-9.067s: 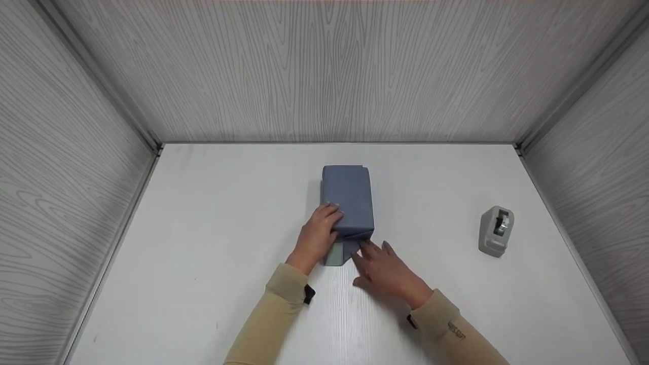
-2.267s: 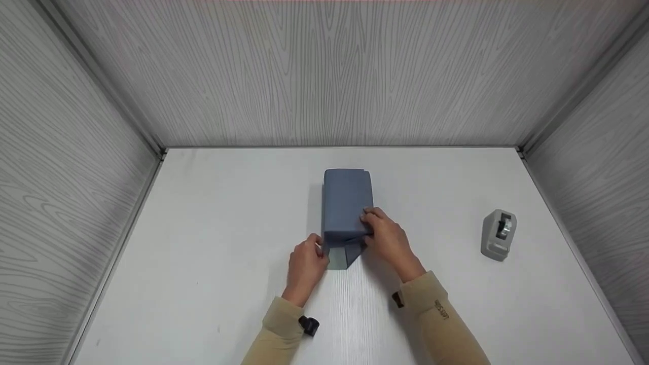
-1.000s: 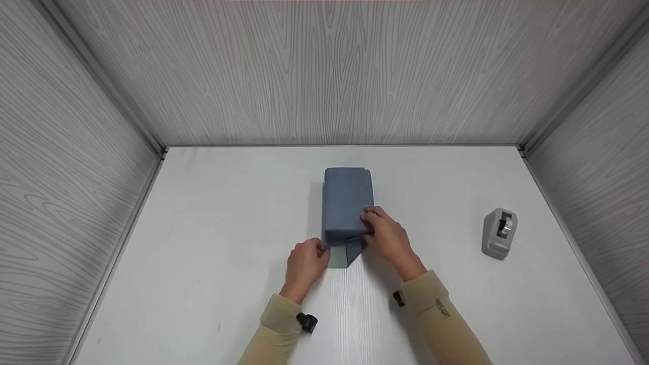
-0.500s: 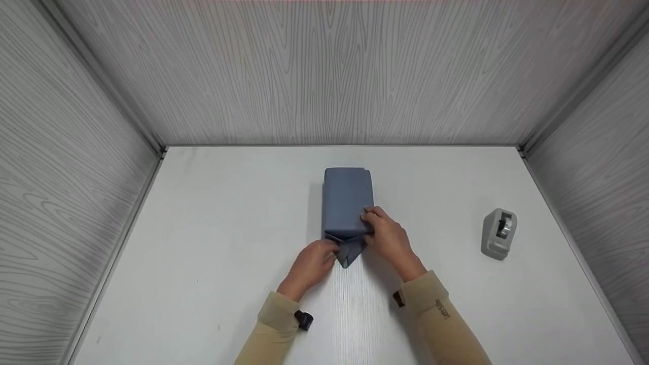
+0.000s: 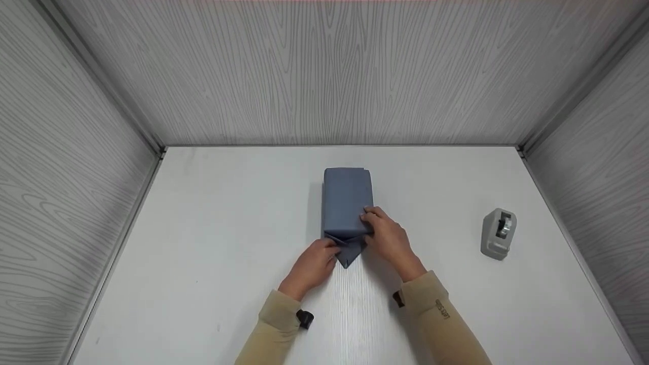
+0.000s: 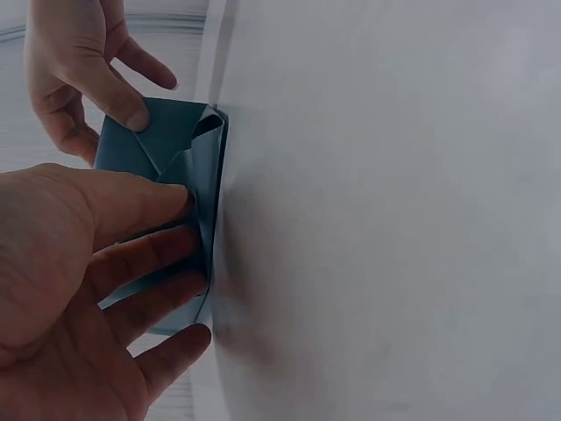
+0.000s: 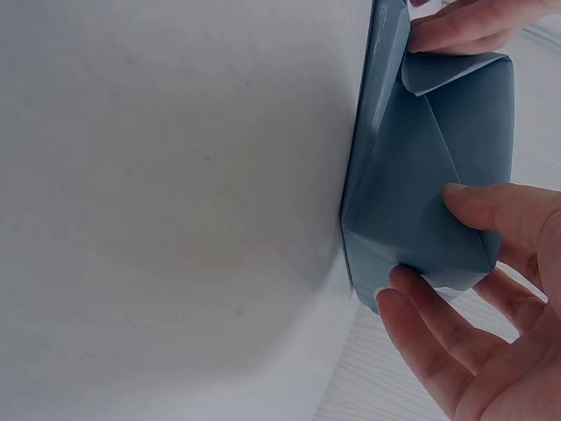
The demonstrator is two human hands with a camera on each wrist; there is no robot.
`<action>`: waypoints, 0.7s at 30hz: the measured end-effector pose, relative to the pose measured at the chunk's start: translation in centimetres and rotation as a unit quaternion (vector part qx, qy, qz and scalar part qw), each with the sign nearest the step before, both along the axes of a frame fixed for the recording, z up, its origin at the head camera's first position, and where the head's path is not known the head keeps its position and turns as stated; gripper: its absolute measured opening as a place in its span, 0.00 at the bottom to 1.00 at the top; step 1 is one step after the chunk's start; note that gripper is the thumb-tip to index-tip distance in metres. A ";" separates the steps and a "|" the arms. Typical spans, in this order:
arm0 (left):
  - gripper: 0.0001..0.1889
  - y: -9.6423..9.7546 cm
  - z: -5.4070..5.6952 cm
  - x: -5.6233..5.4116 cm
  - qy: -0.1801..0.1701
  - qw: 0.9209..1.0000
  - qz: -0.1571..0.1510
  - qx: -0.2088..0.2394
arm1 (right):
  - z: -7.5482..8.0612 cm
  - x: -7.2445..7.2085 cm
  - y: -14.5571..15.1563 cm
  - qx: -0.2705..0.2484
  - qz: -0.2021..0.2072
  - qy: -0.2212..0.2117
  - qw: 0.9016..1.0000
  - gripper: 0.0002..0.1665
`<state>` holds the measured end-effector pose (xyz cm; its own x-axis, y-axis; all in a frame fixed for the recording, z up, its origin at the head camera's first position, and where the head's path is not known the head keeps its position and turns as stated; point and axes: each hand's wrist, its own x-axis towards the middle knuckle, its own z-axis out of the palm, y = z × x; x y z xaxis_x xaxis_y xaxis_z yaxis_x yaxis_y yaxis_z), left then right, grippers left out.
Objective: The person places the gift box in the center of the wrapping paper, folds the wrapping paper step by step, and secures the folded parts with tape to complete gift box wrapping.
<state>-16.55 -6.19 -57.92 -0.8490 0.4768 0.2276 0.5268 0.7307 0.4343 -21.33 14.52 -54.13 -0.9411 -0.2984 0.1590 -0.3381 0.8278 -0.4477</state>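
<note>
A box wrapped in blue-grey paper lies on the white table. From its near end sticks out a paper flap, folded to a point. At the left of that end my left hand pinches the folded paper, its thumb and fingertips close together; in the left wrist view the fingers lie along the fold. My right hand grips the near right corner of the box. Its thumb presses on the folded end paper, the fingers on another face, as the right wrist view shows. The box's underside is hidden.
A grey tape dispenser with a roll of tape stands on the right side of the table. Wood-patterned grey panels enclose the table at the back and on both sides.
My left hand has moved slightly right, folding the left side of the flap inward over the pale green inside, so the flap now ends in a point. The right hand has kept its hold.
</note>
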 end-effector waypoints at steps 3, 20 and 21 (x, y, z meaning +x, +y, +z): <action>0.12 0.0 0.1 0.1 0.001 1.000 0.002 -0.009 | 0.0 0.0 0.0 0.001 0.001 0.000 1.000 0.27; 0.14 0.6 0.2 0.6 0.032 0.992 0.001 -0.124 | -0.1 0.0 0.1 -0.003 0.003 0.002 1.000 0.28; 0.15 0.7 0.2 0.7 0.030 0.992 0.001 -0.126 | -0.1 0.0 0.1 -0.003 0.004 0.003 1.000 0.28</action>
